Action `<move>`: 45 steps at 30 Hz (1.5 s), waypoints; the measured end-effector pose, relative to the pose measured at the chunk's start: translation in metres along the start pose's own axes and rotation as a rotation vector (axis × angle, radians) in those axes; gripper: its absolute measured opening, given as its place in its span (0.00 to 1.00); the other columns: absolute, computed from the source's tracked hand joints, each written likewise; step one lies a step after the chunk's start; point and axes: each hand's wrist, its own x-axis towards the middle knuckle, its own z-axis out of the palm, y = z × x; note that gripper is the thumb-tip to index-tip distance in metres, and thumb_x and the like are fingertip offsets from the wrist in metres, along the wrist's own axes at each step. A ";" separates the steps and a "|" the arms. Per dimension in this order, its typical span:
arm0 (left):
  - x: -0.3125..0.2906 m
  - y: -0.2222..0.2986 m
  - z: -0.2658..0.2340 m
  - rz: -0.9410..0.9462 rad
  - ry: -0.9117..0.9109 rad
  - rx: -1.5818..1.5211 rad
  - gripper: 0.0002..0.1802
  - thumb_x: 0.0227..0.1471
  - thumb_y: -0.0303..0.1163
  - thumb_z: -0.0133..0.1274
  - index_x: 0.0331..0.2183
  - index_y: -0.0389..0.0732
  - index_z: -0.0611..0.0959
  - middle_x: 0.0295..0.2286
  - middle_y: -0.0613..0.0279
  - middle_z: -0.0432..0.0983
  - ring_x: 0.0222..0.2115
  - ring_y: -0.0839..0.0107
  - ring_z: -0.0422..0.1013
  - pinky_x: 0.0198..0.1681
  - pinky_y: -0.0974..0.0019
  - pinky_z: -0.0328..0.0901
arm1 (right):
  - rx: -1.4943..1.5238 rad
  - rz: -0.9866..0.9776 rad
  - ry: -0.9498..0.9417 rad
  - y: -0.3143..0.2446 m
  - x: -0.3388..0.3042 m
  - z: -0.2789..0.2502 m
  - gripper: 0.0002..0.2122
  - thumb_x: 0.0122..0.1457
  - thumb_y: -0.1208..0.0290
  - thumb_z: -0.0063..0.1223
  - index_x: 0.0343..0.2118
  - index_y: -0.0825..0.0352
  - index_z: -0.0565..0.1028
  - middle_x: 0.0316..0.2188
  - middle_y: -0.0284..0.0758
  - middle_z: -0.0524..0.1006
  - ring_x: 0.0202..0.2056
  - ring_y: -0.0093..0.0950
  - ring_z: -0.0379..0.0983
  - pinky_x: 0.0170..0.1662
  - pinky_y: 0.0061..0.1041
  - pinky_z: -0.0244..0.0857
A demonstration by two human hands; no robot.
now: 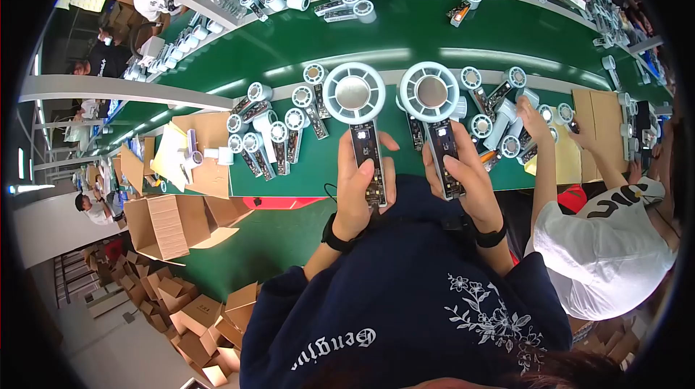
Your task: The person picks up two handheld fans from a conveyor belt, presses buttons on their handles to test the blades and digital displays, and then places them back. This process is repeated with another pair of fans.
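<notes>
My left hand (356,180) is closed round the handle of a light-blue handheld fan (354,92), its round head pointing away from me. A dark circuit board shows along the handle, and my thumb presses on it. My right hand (467,175) grips a second handheld fan (433,90) the same way, thumb on the board. Both fans are held upright side by side above the green table, their heads apart. To the left lies a group of similar fans (278,132) with boards exposed. More fans (481,126) lie just right of my right hand.
At right, a co-worker's hand (534,120) reaches among fans beside a cardboard sheet (598,121). Beyond a metal rail runs a green belt (326,45) with piles of fans. Yellow paper (168,149) lies at left; an open carton (163,226) stands below the table edge.
</notes>
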 end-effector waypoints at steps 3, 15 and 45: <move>-0.001 0.000 0.000 0.011 0.003 -0.016 0.26 0.56 0.39 0.42 0.51 0.37 0.55 0.40 0.47 0.62 0.13 0.76 0.63 0.07 0.78 0.54 | -0.007 -0.002 -0.004 0.000 0.000 0.001 0.26 0.58 0.66 0.42 0.57 0.69 0.50 0.33 0.38 0.66 0.20 0.18 0.62 0.19 0.15 0.56; -0.002 -0.001 0.001 0.021 -0.001 -0.006 0.28 0.56 0.42 0.42 0.51 0.35 0.55 0.40 0.46 0.62 0.13 0.76 0.63 0.07 0.78 0.54 | 0.077 0.017 -0.006 0.002 0.001 0.003 0.26 0.58 0.66 0.42 0.57 0.69 0.50 0.33 0.38 0.66 0.20 0.18 0.62 0.17 0.15 0.53; -0.003 -0.010 0.008 -0.015 -0.017 0.115 0.34 0.54 0.41 0.42 0.55 0.32 0.53 0.40 0.45 0.63 0.13 0.74 0.62 0.07 0.74 0.59 | 0.010 -0.030 -0.001 0.005 -0.004 0.002 0.25 0.58 0.68 0.39 0.57 0.70 0.51 0.33 0.37 0.67 0.20 0.18 0.62 0.21 0.16 0.55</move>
